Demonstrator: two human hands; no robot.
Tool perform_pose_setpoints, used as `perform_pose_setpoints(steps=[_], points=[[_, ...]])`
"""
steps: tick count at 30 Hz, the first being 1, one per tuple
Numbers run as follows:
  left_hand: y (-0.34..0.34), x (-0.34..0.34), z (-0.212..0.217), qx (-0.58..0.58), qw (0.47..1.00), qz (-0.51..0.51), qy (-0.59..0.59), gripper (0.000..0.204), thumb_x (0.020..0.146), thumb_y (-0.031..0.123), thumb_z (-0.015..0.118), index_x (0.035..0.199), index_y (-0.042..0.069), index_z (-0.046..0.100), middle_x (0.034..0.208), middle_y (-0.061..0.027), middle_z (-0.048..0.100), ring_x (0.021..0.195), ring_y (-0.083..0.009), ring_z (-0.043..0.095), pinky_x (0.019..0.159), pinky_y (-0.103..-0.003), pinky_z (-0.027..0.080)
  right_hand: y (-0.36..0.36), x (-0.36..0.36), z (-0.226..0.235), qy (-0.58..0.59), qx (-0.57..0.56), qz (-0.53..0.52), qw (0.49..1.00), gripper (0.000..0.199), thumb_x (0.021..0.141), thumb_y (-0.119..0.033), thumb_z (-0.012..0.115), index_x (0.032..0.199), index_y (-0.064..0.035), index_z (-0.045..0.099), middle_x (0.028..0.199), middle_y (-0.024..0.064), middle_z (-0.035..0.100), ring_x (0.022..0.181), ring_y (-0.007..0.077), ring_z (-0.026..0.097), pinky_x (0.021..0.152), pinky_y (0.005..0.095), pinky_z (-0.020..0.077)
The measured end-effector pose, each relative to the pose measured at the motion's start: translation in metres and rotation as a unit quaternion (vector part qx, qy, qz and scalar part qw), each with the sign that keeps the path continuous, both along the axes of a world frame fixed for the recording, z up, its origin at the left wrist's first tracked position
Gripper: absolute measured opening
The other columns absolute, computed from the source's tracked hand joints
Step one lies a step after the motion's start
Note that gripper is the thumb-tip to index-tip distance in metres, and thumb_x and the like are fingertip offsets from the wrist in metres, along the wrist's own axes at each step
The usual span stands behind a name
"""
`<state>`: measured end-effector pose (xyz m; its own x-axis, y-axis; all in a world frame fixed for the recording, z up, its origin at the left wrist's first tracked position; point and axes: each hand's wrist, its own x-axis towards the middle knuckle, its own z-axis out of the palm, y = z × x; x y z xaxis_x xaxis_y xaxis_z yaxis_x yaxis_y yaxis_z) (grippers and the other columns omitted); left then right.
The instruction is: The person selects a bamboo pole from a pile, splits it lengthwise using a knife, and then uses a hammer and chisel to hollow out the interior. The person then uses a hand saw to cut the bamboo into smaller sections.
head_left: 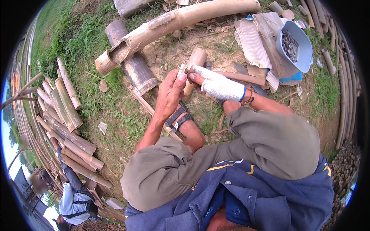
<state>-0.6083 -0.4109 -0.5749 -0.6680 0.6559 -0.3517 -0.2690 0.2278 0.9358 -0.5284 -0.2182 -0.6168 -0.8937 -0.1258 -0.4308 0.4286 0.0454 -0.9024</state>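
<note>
Head view shows grassy ground (96,96) strewn with bamboo poles (69,131); beside the long bamboo trunk (173,23), both hands' fingers (181,77) pinch a small wood piece (182,69).

You hold a small pale piece of bamboo (182,69) a little above the centre of the frame, pinched between the fingertips of both hands. It is short and light in colour, with a cut end that points to the upper left. Most of it is hidden by your fingers. It is in the air, above a short upright bamboo stump (195,61).
</note>
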Motion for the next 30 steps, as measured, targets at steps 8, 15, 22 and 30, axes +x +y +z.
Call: perform_pose_setpoints(steps=[8,15,22,30], points=[[-0.006,0.010,-0.021,-0.059,0.995,0.051,0.054,0.040,0.112,0.036,0.059,0.126,0.000,0.067,0.097,-0.0023,0.064,0.086,-0.0100,0.056,0.079,-0.028,0.049,-0.002,0.005,0.007,0.068,0.052,-0.010,0.996,0.048,0.112,-0.044,0.056,0.131,-0.0012,0.065,0.116,0.0163,0.071,0.100,0.0292,0.070,0.090,0.0413,0.0563],[-0.051,0.000,-0.034,-0.203,0.958,-0.003,0.201,0.057,0.101,0.041,0.077,0.136,-0.002,0.065,0.114,-0.0139,0.072,0.100,-0.0193,0.067,0.088,-0.035,0.055,0.094,0.128,-0.048,0.115,0.309,-0.102,0.939,0.027,0.106,-0.028,0.063,0.115,-0.0029,0.065,0.101,0.0202,0.063,0.098,0.0412,0.064,0.088,0.0485,0.0525],[-0.220,-0.018,-0.100,-0.458,0.797,0.265,0.290,0.059,0.098,0.041,0.079,0.137,-0.002,0.065,0.119,-0.0155,0.070,0.108,-0.0263,0.066,0.100,-0.040,0.052,0.158,0.340,-0.103,-0.245,0.637,-0.076,0.727,0.040,0.089,-0.022,0.080,0.124,-0.0060,0.066,0.112,0.0180,0.070,0.107,0.0358,0.069,0.089,0.0461,0.0560],[-0.100,-0.009,-0.071,-0.281,0.888,0.120,0.344,0.045,0.099,0.024,0.075,0.139,0.006,0.067,0.118,-0.0152,0.073,0.111,-0.0278,0.070,0.102,-0.043,0.055,0.203,0.354,-0.093,-0.280,0.594,0.007,0.754,0.043,0.091,-0.016,0.074,0.131,-0.0027,0.063,0.120,0.0172,0.068,0.111,0.0331,0.068,0.094,0.0440,0.0545]])
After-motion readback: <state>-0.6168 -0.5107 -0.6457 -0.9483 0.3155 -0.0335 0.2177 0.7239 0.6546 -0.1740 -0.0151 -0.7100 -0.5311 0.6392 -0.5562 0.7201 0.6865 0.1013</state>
